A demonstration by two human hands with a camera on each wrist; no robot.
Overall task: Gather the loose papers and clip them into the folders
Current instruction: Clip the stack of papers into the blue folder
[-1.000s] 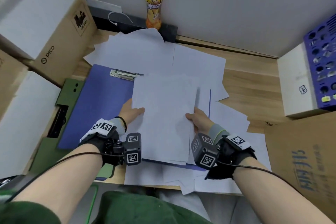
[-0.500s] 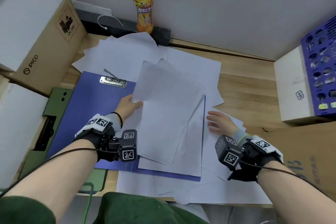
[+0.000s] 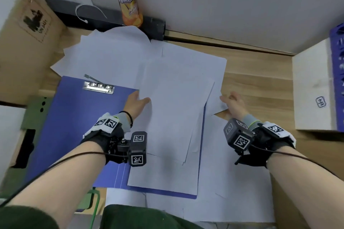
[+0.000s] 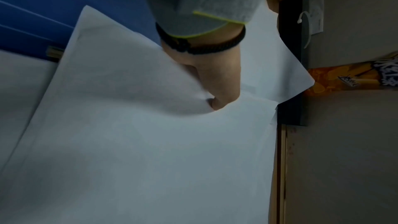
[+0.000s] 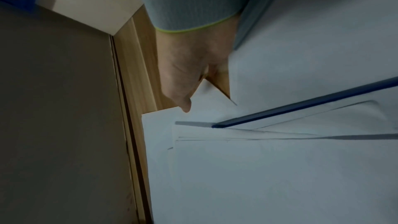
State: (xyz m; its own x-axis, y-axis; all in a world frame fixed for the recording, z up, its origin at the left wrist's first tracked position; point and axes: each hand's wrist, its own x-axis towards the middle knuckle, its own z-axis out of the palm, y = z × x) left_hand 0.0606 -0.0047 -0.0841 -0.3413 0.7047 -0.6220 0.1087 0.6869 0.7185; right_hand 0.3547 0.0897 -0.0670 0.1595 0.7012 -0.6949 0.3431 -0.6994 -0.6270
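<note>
An open blue folder (image 3: 74,126) lies on the desk, its metal clip (image 3: 98,86) raised at the top left. A stack of white papers (image 3: 173,113) rests on the folder's right half. My left hand (image 3: 137,100) pinches the stack's left edge, thumb on top; the left wrist view shows the thumb (image 4: 219,91) against the curled stack (image 4: 129,91). My right hand (image 3: 232,102) is to the right of the folder, fingers spread, touching a loose sheet (image 3: 222,107). More loose sheets lie at the back (image 3: 111,55) and at the front right (image 3: 232,182).
An orange drink bottle (image 3: 128,0) stands at the back wall on a black bar (image 3: 111,22). Cardboard boxes (image 3: 24,42) crowd the left, with a green folder (image 3: 31,113) under the blue one. A white box (image 3: 312,87) and a blue crate (image 3: 337,61) stand to the right.
My right hand has let go of the stack and moved right to a loose sheet. The left hand has kept its hold, and the stack has settled onto the folder.
</note>
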